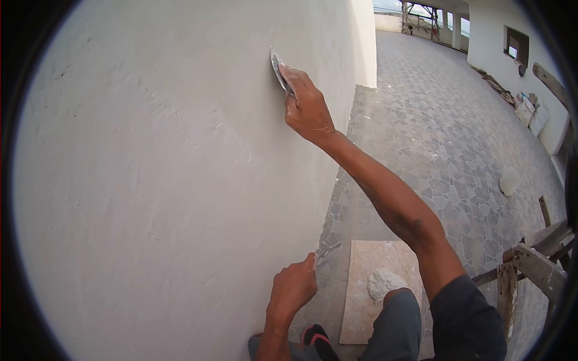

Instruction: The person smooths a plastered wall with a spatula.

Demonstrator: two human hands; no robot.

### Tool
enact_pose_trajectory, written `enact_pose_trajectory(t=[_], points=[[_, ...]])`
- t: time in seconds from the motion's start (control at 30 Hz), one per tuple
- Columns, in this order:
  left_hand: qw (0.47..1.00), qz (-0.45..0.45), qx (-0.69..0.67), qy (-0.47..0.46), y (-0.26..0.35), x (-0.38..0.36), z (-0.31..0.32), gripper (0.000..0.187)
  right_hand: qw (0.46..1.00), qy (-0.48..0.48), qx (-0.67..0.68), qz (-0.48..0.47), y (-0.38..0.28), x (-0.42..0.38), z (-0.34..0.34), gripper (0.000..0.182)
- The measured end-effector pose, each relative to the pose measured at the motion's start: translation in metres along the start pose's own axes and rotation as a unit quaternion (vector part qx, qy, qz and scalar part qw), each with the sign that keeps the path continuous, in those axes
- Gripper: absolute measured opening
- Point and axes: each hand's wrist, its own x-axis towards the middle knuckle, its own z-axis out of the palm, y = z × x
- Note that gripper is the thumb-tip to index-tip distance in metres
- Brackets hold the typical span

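Observation:
My right hand [309,107] is stretched up and forward, fingers closed round a putty knife [280,71] whose blade lies against the pale plastered wall [150,180]. Low in front of me, my left hand [293,285] is closed on the handle of a second putty knife [327,254], its blade pointing up and to the right, apart from the wall. Beside my knee, a mound of white putty [384,284] sits on a beige square board [361,307]. Smooth patches and rough streaks show on the wall.
Wooden trestle pieces [542,265] stand close at my right. Grey stone-patterned paving [421,132] runs back along the wall. A whitish rounded object [509,182] lies on it. Planks [495,85] and bags [527,109] rest by the far white wall.

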Motion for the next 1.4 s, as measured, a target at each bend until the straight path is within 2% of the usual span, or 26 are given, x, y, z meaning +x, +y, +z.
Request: enact_pose_trajectory(t=[0.1,0.2,0.3,0.4,0.5,0.6,0.7,0.8,0.9,1.0,1.1,1.17,1.3,1.4], points=[[1.0,-0.005,0.005,0.001,0.0,0.0,0.0,0.026,0.993,-0.09,0.072,-0.004,-0.013,-0.004,-0.036,0.041],[1.0,-0.004,0.003,0.01,0.0,0.0,0.002,0.025,0.971,-0.078,-0.001,0.224,-0.009,0.018,-0.059,0.033],[1.0,-0.001,0.003,0.012,-0.001,-0.002,0.002,0.025,0.919,-0.094,-0.028,0.381,0.036,0.044,-0.051,0.02],[1.0,-0.018,0.007,-0.007,0.002,0.0,-0.002,0.026,0.9,-0.16,0.033,0.405,0.077,0.055,-0.038,0.013],[1.0,-0.016,0.004,-0.004,0.001,0.0,-0.001,0.026,0.91,-0.167,0.07,0.373,0.088,0.069,-0.029,0.011],[1.0,-0.002,0.005,0.006,0.0,-0.001,0.001,0.027,0.927,-0.138,0.023,0.348,0.038,0.078,-0.029,0.012],[1.0,0.001,0.005,-0.001,0.0,0.001,0.001,0.027,0.947,-0.172,-0.03,0.27,-0.02,0.064,-0.04,0.023],[1.0,0.001,0.006,-0.005,-0.001,0.0,0.0,0.027,0.983,-0.14,0.054,0.109,-0.038,0.028,-0.047,0.028],[1.0,-0.005,0.007,-0.002,0.0,-0.002,-0.002,0.025,0.969,-0.164,0.105,0.153,-0.04,0.023,-0.071,0.03],[1.0,-0.005,0.003,0.001,0.0,-0.003,-0.002,0.024,0.957,-0.103,0.011,0.27,0.019,0.035,-0.062,0.031],[1.0,-0.002,0.001,0.002,-0.001,-0.003,-0.002,0.024,0.969,-0.045,-0.033,0.24,0.055,0.045,-0.047,0.03],[1.0,-0.005,0.003,0.002,-0.002,-0.002,0.0,0.024,0.968,-0.065,-0.019,0.242,0.066,0.055,-0.04,0.036],[1.0,-0.001,-0.002,0.012,-0.003,-0.003,0.0,0.031,0.963,-0.096,0.007,0.252,0.054,0.06,-0.03,0.04],[1.0,-0.002,-0.007,0.009,-0.002,-0.002,-0.001,0.031,0.983,-0.051,-0.004,0.177,0.042,0.045,-0.021,0.044]])
